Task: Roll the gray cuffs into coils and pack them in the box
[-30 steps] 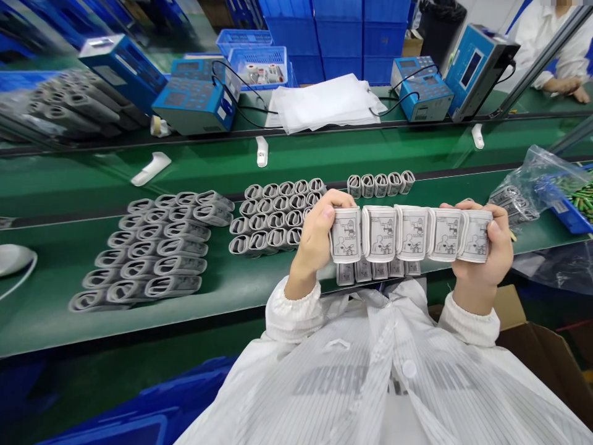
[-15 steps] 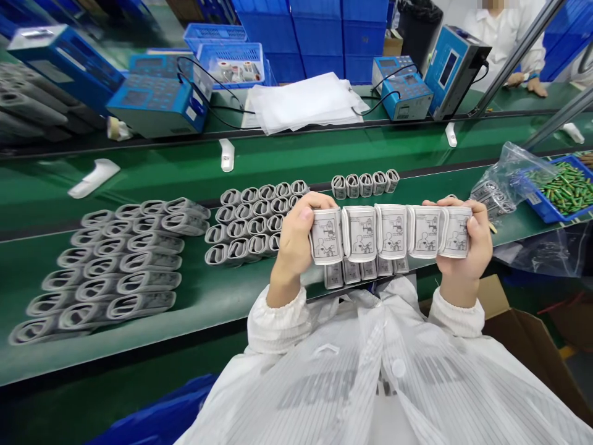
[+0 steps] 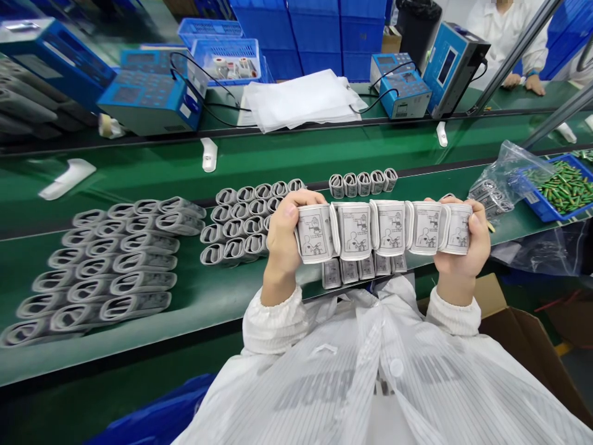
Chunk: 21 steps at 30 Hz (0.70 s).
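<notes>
A worker in a white striped smock (image 3: 352, 377) grips a row of five grey fabric cuffs printed with black diagrams (image 3: 354, 232) above a long green table (image 3: 210, 293). The left hand (image 3: 282, 238) and right hand (image 3: 463, 256) are each part-closed, pinching one end.

Taking the held row as the dial's centre, a short line of rolled grey cuffs (image 3: 364, 183) stands near 11 o'clock, with larger blocks of rolls (image 3: 238, 228) toward 9. A clear plastic bag (image 3: 509, 161) lies toward 2, beside a blue plastic tray of slim green pieces (image 3: 563, 188) near 3. Beyond, white sheets (image 3: 301, 99) and stacked blue plastic crates (image 3: 315, 40) fill 11 o'clock, and blue box-shaped instruments (image 3: 401, 93) sit at 12. An open brown cardboard box (image 3: 528, 346) is at 4.

A second row of printed cuffs (image 3: 365, 269), at 6 o'clock, is partly hidden behind the held one. The left hand covers the nearer block's edge; its fingertips are out of sight. A co-worker (image 3: 523, 37) at 2 is cropped by the top edge. The fine print is illegible.
</notes>
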Motion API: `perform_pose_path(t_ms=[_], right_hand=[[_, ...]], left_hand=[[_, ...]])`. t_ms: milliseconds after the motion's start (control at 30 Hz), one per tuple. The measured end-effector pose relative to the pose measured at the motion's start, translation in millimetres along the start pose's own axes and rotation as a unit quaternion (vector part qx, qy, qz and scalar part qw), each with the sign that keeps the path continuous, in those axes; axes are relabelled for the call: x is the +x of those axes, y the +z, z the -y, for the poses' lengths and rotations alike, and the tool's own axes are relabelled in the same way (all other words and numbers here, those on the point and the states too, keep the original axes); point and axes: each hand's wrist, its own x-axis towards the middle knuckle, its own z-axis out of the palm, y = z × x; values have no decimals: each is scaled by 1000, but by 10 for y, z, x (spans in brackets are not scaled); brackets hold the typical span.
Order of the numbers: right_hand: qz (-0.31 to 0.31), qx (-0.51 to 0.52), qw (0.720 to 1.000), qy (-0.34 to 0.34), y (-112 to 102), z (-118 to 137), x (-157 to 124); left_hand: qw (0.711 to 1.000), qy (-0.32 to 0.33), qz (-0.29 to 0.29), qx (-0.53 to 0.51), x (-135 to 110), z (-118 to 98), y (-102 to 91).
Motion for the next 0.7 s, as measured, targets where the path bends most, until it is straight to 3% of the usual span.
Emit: perform_pose_path(t_ms=[233, 433, 700], right_hand=[[18, -18, 1000, -7, -30, -7, -6], [35, -61, 997, -9, -27, -19, -10], [47, -26, 999, 11, 4, -3, -31]], left_hand=[[999, -3, -4, -32, 3, 31, 21], [1000, -7, 12, 24, -7, 98, 7], [1000, -18, 14, 20, -30, 165, -24]])
